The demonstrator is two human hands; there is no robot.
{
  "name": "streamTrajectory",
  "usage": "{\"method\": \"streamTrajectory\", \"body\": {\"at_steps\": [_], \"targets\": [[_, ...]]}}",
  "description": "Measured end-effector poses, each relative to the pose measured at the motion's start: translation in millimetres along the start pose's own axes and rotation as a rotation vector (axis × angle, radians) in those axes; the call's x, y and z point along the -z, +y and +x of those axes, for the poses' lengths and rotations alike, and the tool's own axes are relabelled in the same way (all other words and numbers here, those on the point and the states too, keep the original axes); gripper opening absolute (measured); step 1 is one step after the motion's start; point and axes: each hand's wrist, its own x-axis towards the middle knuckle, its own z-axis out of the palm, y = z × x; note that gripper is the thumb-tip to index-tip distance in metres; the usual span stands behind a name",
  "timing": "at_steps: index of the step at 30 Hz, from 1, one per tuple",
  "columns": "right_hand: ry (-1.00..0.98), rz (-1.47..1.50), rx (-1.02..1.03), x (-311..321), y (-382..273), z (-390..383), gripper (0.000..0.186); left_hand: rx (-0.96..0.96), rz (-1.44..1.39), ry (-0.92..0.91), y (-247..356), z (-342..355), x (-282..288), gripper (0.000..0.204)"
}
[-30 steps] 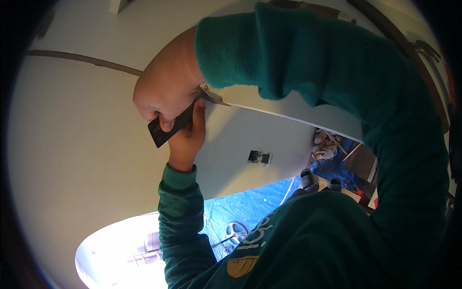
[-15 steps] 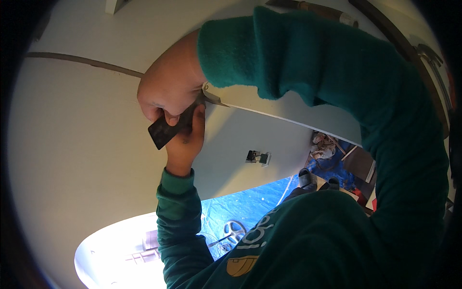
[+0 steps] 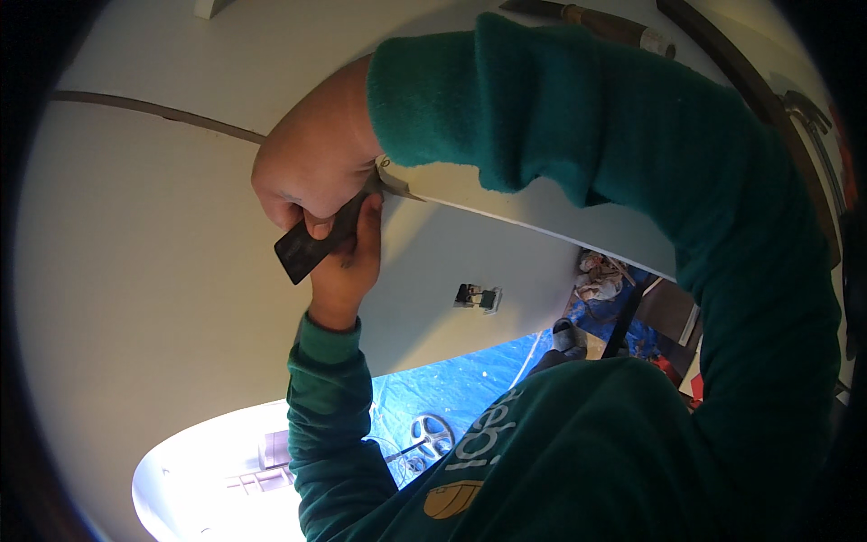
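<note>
Black and flat, the tool point(image 3: 307, 251) in the head view lies across the middle left, in front of a pale panel point(image 3: 163, 253). Its long axis slants from a square lower-left end up toward the right, where a grey blade point(image 3: 397, 187), apparently part of it, points at the start of a white board point(image 3: 542, 213).

The relation that matters is the tool between two hands. The right hand point(image 3: 312, 158) reaches over from the upper right and sits above it, wrist bent sharply down; its grip is clenched on the tool, fingertips curled over the face near the square end. The left hand point(image 3: 345, 271) comes from below and sits beneath and to the right, thumb upright along the tool's edge; its fingers are hidden, so whether that grip is closed cannot be told. Both hands are about equally near, the right closer to the square end, the left thumb closer to the blade.

Against half a second ago, the hands and tool hold nearly the same pose. The socket point(image 3: 479, 296) sits slightly further left in view, a dark bar point(image 3: 625, 318) now crosses the lower right, and only one shoe point(image 3: 569, 336) shows instead of two.
</note>
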Motion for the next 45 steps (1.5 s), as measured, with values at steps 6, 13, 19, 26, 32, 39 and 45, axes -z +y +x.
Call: {"method": "streamTrajectory", "body": {"at_steps": [6, 13, 19, 26, 32, 39, 45], "targets": [[0.024, 0.067, -0.003, 1, 1, -2, 0.016, 0.068, -0.028, -0.012, -2, 0, 2, 0.013], [0.036, 0.005, 0.004, 2, 2, 3, 0.016, 0.062, -0.048, 0.014, 7, 5, 0, 0.016], [0.054, 0.046, -0.016, -5, 5, 11, 0.017, -0.104, -0.031, 0.014, -9, 10, -2, 0.014], [0.139, 0.095, -0.034, -17, -2, 9, 0.018, 0.016, -0.144, 0.018, -16, 1, 2, 0.012], [0.113, 0.117, -0.036, -21, 1, 10, 0.018, -0.067, -0.001, -0.011, -21, 1, 7, 0.01], [0.092, 0.069, -0.068, -20, -2, 9, 0.018, -0.162, 0.06, -0.044, -20, -2, 9, 0.011], [0.077, 0.076, -0.07, -17, -1, 5, 0.017, -0.107, 0.003, 0.002, -15, -2, 1, 0.01]]}}
